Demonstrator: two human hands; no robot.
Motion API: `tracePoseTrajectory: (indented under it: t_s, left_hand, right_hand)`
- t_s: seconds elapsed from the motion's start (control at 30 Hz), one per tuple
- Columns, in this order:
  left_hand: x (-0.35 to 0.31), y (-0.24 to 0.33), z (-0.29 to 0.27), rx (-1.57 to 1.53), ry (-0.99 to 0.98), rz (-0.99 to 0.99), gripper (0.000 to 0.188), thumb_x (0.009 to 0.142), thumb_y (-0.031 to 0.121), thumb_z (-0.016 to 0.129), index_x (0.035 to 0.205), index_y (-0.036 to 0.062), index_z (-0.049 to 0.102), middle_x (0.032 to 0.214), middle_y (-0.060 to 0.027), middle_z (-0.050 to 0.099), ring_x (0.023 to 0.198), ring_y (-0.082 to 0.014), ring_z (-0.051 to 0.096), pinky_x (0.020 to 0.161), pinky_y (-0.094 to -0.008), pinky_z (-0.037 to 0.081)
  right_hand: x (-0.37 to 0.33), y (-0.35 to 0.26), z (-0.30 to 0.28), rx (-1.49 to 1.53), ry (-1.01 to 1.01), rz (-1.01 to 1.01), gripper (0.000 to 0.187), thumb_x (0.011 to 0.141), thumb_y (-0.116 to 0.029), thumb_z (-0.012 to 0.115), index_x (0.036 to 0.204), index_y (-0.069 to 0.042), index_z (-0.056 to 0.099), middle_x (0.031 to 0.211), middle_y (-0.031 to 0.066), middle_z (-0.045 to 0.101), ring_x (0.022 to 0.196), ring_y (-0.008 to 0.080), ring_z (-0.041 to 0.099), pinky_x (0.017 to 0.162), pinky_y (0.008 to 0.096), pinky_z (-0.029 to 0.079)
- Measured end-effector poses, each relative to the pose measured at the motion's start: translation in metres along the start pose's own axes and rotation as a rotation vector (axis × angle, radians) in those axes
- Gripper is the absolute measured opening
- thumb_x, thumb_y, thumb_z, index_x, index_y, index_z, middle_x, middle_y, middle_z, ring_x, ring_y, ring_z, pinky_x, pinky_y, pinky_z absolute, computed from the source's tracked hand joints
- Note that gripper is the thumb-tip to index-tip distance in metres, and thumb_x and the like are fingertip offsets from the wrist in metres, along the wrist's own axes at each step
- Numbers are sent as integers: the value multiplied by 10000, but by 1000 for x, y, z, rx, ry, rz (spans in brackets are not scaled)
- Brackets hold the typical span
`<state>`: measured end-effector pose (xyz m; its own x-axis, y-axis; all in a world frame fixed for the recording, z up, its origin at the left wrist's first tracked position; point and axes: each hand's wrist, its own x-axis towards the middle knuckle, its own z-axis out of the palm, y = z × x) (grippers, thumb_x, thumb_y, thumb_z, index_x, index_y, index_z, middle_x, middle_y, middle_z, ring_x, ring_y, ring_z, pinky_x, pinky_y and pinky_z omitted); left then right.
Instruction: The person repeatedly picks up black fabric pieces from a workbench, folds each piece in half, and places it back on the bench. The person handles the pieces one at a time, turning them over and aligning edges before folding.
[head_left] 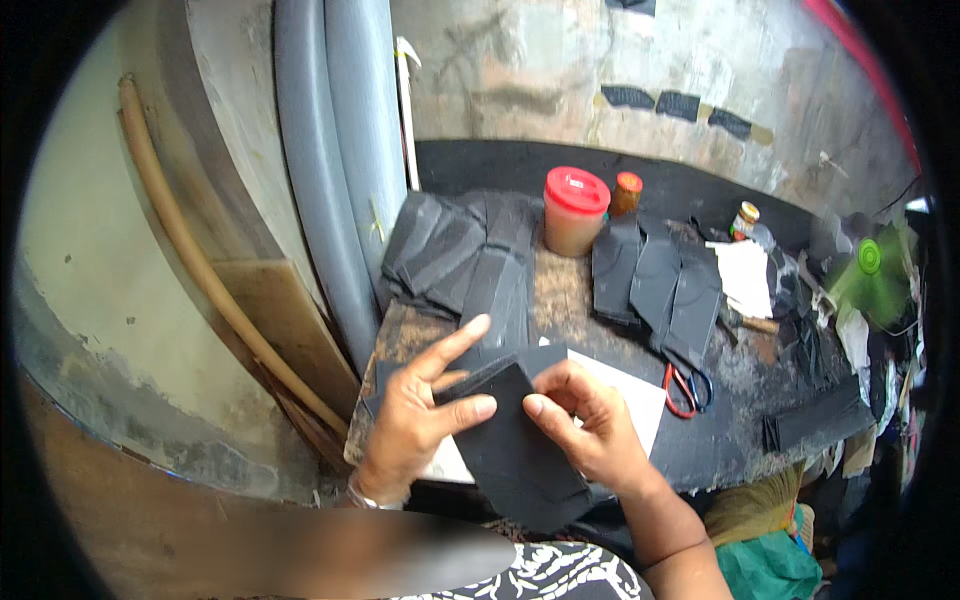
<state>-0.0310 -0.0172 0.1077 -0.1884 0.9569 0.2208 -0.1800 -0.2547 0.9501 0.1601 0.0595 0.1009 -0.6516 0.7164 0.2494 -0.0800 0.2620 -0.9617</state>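
Head view, one frame. Both hands work at the near edge of a dark worktable (pixel 740 440).

Held piece: one black flat piece (pixel 515 450), roughly rectangular, lies between the hands above the table's near edge. Its long axis runs from upper left, near the left fingers, down to lower right, where its lower end hangs past the table edge toward the lap. Upper end points away and to the left.

Left hand (pixel 415 420): thumb and one finger pinch the piece's upper left edge; index finger extended, pointing up and right, free of the piece. A metal bangle (pixel 365 497) sits on the wrist.

Right hand (pixel 590 425): fingers curled, tips pressing the piece's upper right edge; grip closed on it.

Under the piece: one white sheet (pixel 640 395), partly covered by the hands.

Around:
- Left stack of black pieces (pixel 465 255), fanned out behind the hands; count not readable.
- Right stack of black pieces (pixel 660 280); about three visible, overlapping.
- One pair of red-handled scissors (pixel 685 390) just right of the white sheet.
- One jar with red lid (pixel 576 210) between the two stacks, at the back.
- One small bottle with orange cap (pixel 627 192) just beside the jar.
- One further small jar (pixel 744 218) to the right.
- Two grey pipes (pixel 335 180) standing upright at the table's left corner.

Nothing lies between the hands and the stacks.
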Motion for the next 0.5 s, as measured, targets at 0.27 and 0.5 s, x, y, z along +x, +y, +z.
tracePoseTrajectory:
  t_s: [0.27, 0.5]
  left_hand:
    - [16, 22, -35, -443, -187, 395, 624, 923, 92, 683, 1480, 31, 408, 1204, -179, 679, 1112, -337, 668, 1028, -524, 512]
    - [14, 38, -75, 709, -220, 532, 205, 797, -42, 566, 838, 45, 747, 1097, -174, 730, 1285, -380, 547, 1090, -461, 411]
  right_hand:
    - [-44, -14, -33, -378, -266, -122, 277, 741, -57, 800, 997, -11, 704, 945, 160, 701, 860, 353, 676, 791, 410, 520]
    - [-41, 18, -35, -1516, -43, -441, 423, 822, -157, 611, 1238, -96, 658, 1270, 162, 610, 1165, 294, 570, 965, 459, 416]
